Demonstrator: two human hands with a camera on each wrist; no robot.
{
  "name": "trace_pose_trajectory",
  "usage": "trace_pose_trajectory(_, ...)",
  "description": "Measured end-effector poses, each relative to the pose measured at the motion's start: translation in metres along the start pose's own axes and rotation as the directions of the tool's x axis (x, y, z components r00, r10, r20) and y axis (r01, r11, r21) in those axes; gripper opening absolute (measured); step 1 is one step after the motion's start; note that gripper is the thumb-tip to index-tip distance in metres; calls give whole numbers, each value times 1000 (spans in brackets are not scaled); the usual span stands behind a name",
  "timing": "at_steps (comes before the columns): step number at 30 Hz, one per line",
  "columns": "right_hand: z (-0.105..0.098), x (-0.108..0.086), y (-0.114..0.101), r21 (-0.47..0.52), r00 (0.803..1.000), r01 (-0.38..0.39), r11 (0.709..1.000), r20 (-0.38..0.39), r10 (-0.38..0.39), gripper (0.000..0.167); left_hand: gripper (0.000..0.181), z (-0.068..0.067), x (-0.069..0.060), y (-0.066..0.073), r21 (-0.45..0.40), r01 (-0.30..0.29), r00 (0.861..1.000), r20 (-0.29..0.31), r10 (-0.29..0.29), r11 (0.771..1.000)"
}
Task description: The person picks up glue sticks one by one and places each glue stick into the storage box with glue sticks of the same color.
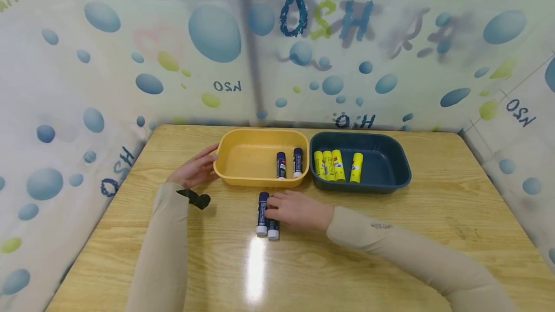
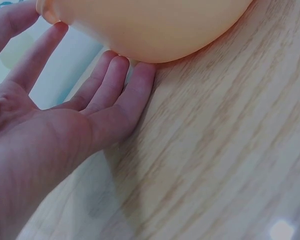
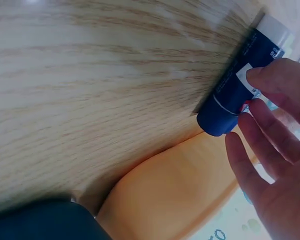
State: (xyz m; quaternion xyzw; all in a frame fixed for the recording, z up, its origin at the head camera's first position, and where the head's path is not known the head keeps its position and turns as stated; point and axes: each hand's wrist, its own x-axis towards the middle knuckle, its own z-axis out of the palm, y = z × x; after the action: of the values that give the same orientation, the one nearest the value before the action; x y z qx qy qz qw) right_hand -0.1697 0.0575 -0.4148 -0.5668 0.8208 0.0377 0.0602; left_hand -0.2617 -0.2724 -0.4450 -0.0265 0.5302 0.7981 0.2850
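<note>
My left hand (image 1: 197, 167) rests against the left end of the yellow bin (image 1: 260, 185), its fingers extended. In the left wrist view the fingertips (image 2: 145, 72) touch the bin's lower wall and others reach its rim. My right hand (image 1: 301, 210) holds a dark blue glue stick (image 1: 273, 231) with a white end at the table, thumb and fingers about it; it partly covers the stick. Right beside it lies another blue glue stick (image 1: 262, 215). Two more blue glue sticks, one at the right (image 1: 297, 162) and one left of it (image 1: 281, 165), stand in the yellow bin.
A dark blue bin (image 1: 386, 188) sits just right of the yellow bin, holding several yellow glue sticks (image 1: 356, 167). Both are near the back of the wooden table (image 1: 390, 278), below a patterned wall covering. A black strap end (image 1: 197, 200) sticks out at the left wrist.
</note>
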Motion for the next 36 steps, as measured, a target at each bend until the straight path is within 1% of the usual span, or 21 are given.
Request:
trace_pose_trajectory(3,2,0,-1,-40,1000,24,999,-20,-25,34,59,1,0,1,-5,4,1000,-12,-4,1000)
trace_pose_trajectory(7,6,1,-2,-96,998,61,993,-22,-64,32,57,2,1,2,4,13,1000,-20,-13,1000)
trace_pose_trajectory(12,8,-2,-4,-105,999,50,993,-12,-52,31,58,4,1,1,1,8,1000,-13,-8,1000)
trace_pose_trajectory(15,7,-5,-5,-104,999,39,994,-8,-40,32,57,4,0,1,1,5,1000,-20,-5,1000)
trace_pose_trajectory(20,7,-9,-6,-126,999,35,991,-9,-37,30,56,4,1,1,28,8,999,-33,-7,1000)
trace_pose_trajectory(24,9,-11,-6,-162,999,41,986,-11,-43,28,57,3,1,0,22,10,1000,-29,-9,1000)
trace_pose_trajectory(28,10,-11,-5,-168,999,47,985,-3,-48,28,57,1,1,0,23,5,1000,-28,-4,1000)
trace_pose_trajectory(31,9,-11,-5,-175,998,60,983,1,-61,27,57,1,1,-1,30,2,1000,-26,-1,1000)
trace_pose_trajectory(36,9,-14,-4,-218,996,82,972,-8,-86,24,57,2,0,-1,41,-5,1000,-10,6,999)
